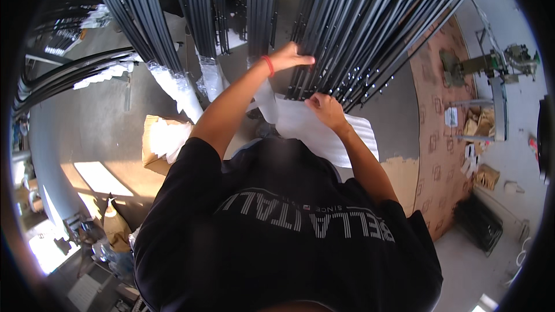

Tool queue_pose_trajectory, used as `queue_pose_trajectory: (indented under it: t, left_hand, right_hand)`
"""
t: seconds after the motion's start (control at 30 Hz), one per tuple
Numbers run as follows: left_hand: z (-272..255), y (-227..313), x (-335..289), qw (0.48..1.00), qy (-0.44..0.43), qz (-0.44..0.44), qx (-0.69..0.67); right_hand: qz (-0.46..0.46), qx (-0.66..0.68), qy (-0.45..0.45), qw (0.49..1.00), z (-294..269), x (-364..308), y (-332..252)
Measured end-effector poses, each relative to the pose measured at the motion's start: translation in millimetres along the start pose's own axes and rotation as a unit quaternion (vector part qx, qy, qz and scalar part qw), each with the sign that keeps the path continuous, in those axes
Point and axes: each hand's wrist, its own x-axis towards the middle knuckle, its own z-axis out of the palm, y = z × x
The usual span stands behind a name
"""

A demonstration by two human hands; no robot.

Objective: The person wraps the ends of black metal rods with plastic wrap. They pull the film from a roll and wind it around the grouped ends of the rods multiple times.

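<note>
A large bundle of long black rods or tubes (361, 29) runs from the top down to its loose ends in front of me. My left hand (287, 58), with a red band at the wrist, is at the bundle's left edge. Its thumb is stretched out over the rods, apart from the fingers, which are partly hidden. Lower and to the right, my right hand (327, 111) has its fingers curled by the rod ends, above a white foam sheet (341, 141). Whatever those fingers pinch is hidden.
More black rod bundles (199, 17) stand to the left, some with ends wrapped in clear-white plastic (176, 89). An open cardboard box (151, 144) with white material sits at left. On the right are a patterned brown strip (430, 156), a green machine (483, 65) and a black crate (478, 222).
</note>
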Motion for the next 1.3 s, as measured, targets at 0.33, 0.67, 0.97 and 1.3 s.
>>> queue_pose_trajectory:
  t: [0.33,0.67,0.97,1.3]
  left_hand:
    - [4,2,-13,0.997,0.027,-0.038,-0.056]
    - [10,16,-19,0.993,0.008,-0.087,-0.080]
    - [2,18,-8,0.939,-0.085,-0.021,-0.334]
    - [0,31,-40,0.955,0.002,-0.013,-0.295]
  right_hand:
    - [0.035,0.021,0.220,0.975,-17,-9,-32]
    - [0.060,-0.025,0.206,0.976,4,12,-24]
    - [-0.067,-0.027,0.142,0.987,-12,20,-27]
    - [0.058,-0.285,0.018,0.957,-50,16,-22]
